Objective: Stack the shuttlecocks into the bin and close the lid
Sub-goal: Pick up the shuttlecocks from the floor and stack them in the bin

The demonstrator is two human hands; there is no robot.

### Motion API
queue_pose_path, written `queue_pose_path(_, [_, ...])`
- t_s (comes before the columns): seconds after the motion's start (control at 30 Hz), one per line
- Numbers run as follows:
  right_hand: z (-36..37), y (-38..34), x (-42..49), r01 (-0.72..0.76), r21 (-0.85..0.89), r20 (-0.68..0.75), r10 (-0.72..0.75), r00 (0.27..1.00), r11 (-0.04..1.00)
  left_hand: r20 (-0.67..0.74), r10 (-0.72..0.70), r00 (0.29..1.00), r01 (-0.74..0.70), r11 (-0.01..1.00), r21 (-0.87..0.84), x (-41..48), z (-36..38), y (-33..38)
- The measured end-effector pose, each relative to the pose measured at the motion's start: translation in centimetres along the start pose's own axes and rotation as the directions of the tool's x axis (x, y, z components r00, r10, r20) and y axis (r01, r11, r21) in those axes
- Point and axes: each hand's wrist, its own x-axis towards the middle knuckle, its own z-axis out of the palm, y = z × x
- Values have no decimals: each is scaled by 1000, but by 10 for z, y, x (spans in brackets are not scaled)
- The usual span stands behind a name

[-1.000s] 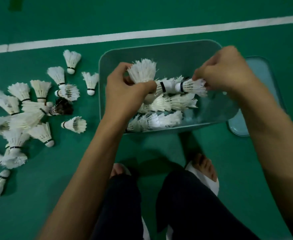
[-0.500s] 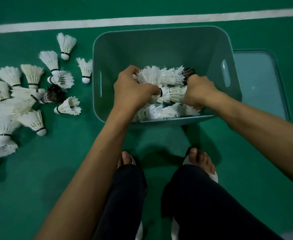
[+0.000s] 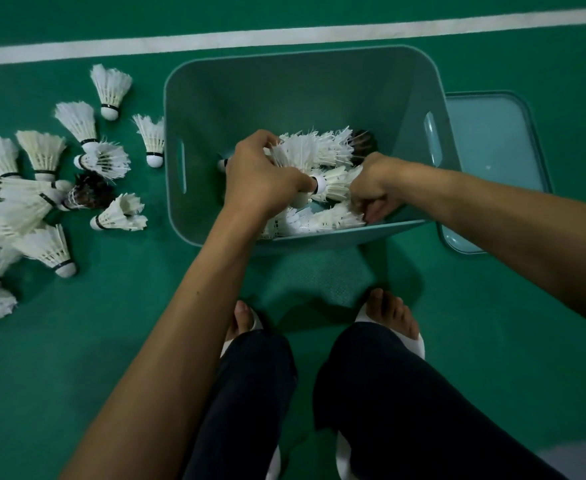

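In the smooth teal plastic bin (image 3: 302, 84), the left hand (image 3: 260, 181) grips a frayed white feather shuttlecock (image 3: 298, 157); the right hand (image 3: 374, 188) pinches a nested row (image 3: 326, 220) by its skirt. The rounded lid (image 3: 492, 150) lies right of the bin.

The lid (image 3: 492, 150) is partly hidden behind the bin (image 3: 284, 81) and the right arm (image 3: 492, 209). The held shuttlecock (image 3: 298, 157) is half covered by the left hand (image 3: 260, 181) that grips it. What is held in the curled right hand (image 3: 374, 188) cannot be told. The floor pile (image 3: 14, 216) is cut off by the left edge. The feet (image 3: 392, 313) are half hidden by trousers (image 3: 388, 393).
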Motion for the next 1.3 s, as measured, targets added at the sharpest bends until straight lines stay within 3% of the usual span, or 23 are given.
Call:
queue_pose_path(0.13, [-14,-2,-23,181,-295,-253,-259,932,938,25,-41,999,42,998,-49,-2,0,-3])
queue_pose_path(0.17, [-20,-1,-25,210,-236,-268,-271,925,949,34,-55,998,58,996,-72,-3,-1,-2])
queue_pose_path(0.23, [-31,-2,-28,249,109,-216,-221,951,962,67,-90,994,99,981,-165,-4,-2,-1])
queue_pose_path(0.33, [-44,-1,-32,182,542,-70,-172,983,821,192,-116,975,185,900,-396,-7,-3,7])
queue_pose_path(0.43, [-42,4,-31,-53,788,231,-215,949,613,309,-60,949,231,800,-554,-11,-4,16])
queue_pose_path(0.53, [-31,11,-28,-177,816,402,-321,857,550,362,10,932,235,744,-625,-11,-7,18])
queue_pose_path(0.63, [-30,14,-29,-207,845,439,-417,796,494,367,32,930,216,761,-612,-10,-10,17])
queue_pose_path(0.73, [-44,16,-35,-162,888,363,-438,822,431,329,12,944,190,797,-573,-6,-13,15])
queue_pose_path(0.8, [-55,18,-38,-24,880,238,-397,886,474,291,-38,956,183,851,-491,-3,-13,14])
queue_pose_path(0.9, [-67,15,-45,289,635,-146,-256,956,717,188,-128,974,169,960,-222,0,-9,9])
queue_pose_path(0.97, [-67,11,-51,368,190,-444,-255,859,910,127,-109,986,105,994,35,3,-6,5])
queue_pose_path(1.03, [-55,5,-62,244,-241,-611,-342,714,939,99,-84,992,61,974,218,5,-5,3])
queue_pose_path(1.07, [-47,2,-66,185,-371,-624,-392,676,910,92,-72,993,41,954,297,6,-6,2])
queue_pose_path(1.13, [-33,-1,-66,129,-510,-578,-450,681,851,87,-57,995,15,907,421,6,-7,2])
queue_pose_path(1.3, [-14,3,-46,145,-553,-436,-434,789,820,71,-14,997,-25,854,519,9,-9,-6])
